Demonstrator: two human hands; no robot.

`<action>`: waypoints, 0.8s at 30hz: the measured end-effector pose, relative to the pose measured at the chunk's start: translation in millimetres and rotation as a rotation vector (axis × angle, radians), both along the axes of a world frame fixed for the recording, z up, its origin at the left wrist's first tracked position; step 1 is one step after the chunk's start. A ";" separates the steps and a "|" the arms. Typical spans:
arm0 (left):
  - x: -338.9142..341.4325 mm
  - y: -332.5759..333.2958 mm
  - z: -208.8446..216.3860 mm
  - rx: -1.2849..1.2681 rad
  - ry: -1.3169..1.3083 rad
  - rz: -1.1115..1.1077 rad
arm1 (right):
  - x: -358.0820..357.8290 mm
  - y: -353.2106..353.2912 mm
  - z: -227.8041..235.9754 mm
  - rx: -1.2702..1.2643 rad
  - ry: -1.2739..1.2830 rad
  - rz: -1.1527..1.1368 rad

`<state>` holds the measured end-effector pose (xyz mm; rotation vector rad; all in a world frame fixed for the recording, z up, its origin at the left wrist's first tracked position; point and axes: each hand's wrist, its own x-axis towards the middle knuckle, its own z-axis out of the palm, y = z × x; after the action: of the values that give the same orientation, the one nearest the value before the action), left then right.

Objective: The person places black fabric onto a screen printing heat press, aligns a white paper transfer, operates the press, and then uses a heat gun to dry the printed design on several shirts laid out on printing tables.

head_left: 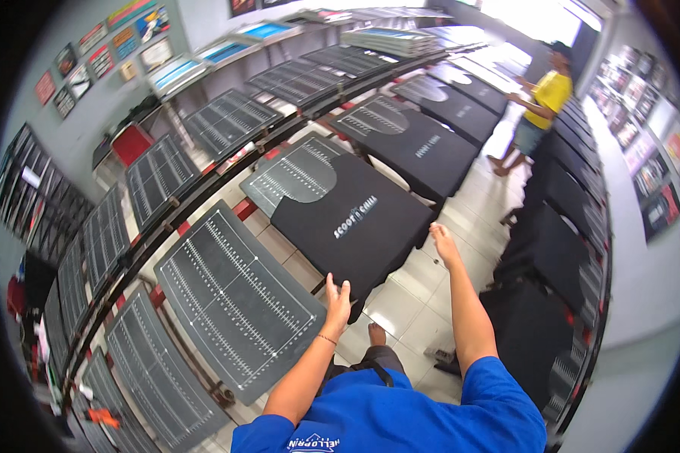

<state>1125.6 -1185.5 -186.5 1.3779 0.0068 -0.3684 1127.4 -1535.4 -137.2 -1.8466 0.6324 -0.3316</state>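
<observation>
A black T-shirt (355, 219) with small light print across it lies stretched over a grey printing board in front of me. The board's bare end (291, 170), marked with white ruler lines, shows beyond its neckline. My left hand (338, 303) is by the near left corner of the shirt, thumb and fingers apart, with nothing seen in it. Off the shirt's right near edge is my right hand (444, 243), fingers stretched out and also holding nothing I can see. Whether either hand touches the cloth is unclear.
A bare ruled board (238, 302) sits left of the shirt. Another black shirt (423, 151) lies on the board beyond. Across the tiled aisle (404, 302) runs a second row of black shirts (540, 249). A person in a yellow top (551, 94) stands farther up the aisle. Screen frames (268, 32) line the back.
</observation>
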 end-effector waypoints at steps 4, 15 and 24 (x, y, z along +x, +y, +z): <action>6.5 -38.9 -9.5 0.040 0.109 0.388 | 94.0 -82.7 -37.4 0.004 0.083 -0.015; -49.4 -10.6 -17.0 -0.573 0.824 0.104 | 107.0 -157.7 -69.4 0.910 0.405 0.441; 37.1 44.6 171.0 -0.682 0.066 0.207 | 219.0 -79.4 151.2 0.779 -0.328 0.623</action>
<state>1162.7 -1140.8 -15.6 0.6822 0.0715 -0.2105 1346.4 -1614.9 14.0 -1.1130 -0.0725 0.0408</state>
